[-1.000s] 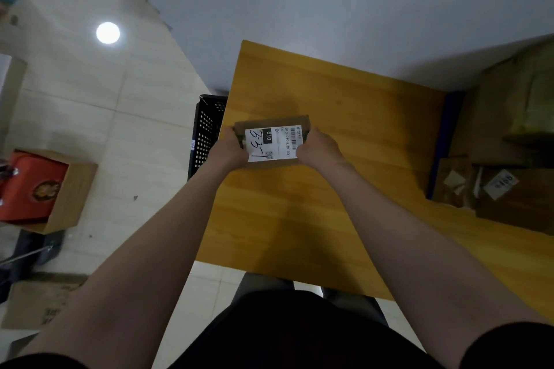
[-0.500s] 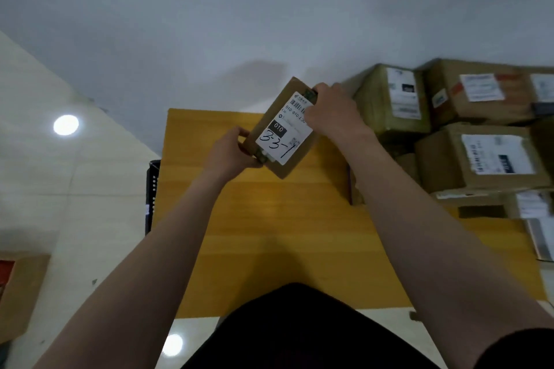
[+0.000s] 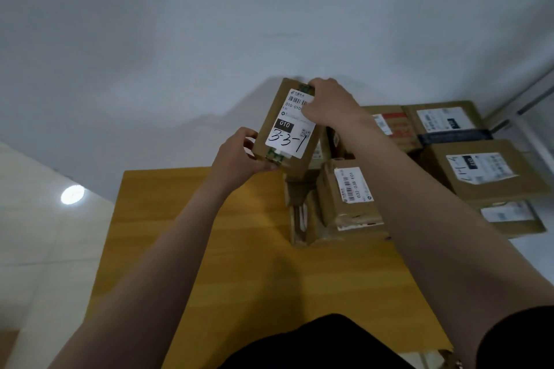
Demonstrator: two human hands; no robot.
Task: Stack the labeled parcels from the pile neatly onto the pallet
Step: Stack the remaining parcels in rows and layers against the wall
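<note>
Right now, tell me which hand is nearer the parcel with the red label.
Right. The right hand grips the top end of the 3-3-1 parcel, just left of the red-label parcel; the left hand holds its lower corner, farther left.

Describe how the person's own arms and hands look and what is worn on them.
The left hand and right hand are bare: no gloves, rings or watch show. Both forearms are uncovered. A black sleeve edge shows on the right upper arm; no left sleeve is in view.
</note>
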